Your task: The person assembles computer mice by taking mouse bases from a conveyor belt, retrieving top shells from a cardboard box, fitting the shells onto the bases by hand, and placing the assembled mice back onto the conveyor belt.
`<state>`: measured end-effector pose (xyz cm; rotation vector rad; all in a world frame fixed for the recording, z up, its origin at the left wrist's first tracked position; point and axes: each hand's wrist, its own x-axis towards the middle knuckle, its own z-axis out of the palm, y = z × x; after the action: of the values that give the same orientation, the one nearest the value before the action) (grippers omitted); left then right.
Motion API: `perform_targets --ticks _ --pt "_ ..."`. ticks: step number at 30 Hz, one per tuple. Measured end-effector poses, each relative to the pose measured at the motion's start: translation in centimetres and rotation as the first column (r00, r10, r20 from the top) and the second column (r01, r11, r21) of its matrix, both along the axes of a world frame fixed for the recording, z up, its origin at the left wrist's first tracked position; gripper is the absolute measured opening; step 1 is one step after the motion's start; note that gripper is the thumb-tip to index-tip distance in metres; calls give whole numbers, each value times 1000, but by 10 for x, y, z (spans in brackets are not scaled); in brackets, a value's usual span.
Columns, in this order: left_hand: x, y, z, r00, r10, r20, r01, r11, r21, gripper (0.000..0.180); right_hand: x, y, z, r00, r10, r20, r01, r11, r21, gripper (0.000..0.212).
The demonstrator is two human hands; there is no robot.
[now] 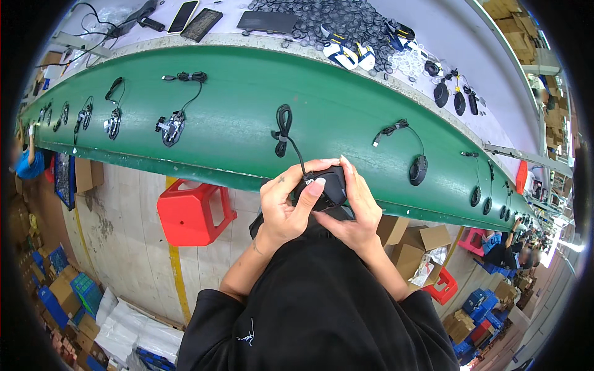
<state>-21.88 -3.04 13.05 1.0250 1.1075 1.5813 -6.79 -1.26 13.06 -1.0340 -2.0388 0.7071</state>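
Both my hands hold a black computer mouse (330, 185) just over the near edge of the green conveyor belt (247, 111). My left hand (286, 207) grips its left side with the thumb on top. My right hand (359, 207) wraps the right side. The mouse's black cable runs up onto the belt to a tied coil (283, 127). Another finished black mouse (418, 169) with its coiled cable lies on the belt to the right of my hands. An open, unfinished mouse (172, 128) lies to the left.
Several more mice with cables lie spaced along the belt both ways. Beyond the belt a white bench holds a heap of small dark parts (334, 18), mouse shells and phones. A red stool (193, 212) and cardboard boxes (421, 244) stand on the floor below.
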Motion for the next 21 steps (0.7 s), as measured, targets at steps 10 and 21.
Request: perform_targets --ticks 10,21 --pt "-10 0 -4 983 -134 128 119 985 122 31 14 -2 0 884 -170 -435 -115 824 -555 80" --pt "-21 -8 -38 753 -219 621 231 971 63 42 12 5 38 998 51 -35 -58 971 -231 55"
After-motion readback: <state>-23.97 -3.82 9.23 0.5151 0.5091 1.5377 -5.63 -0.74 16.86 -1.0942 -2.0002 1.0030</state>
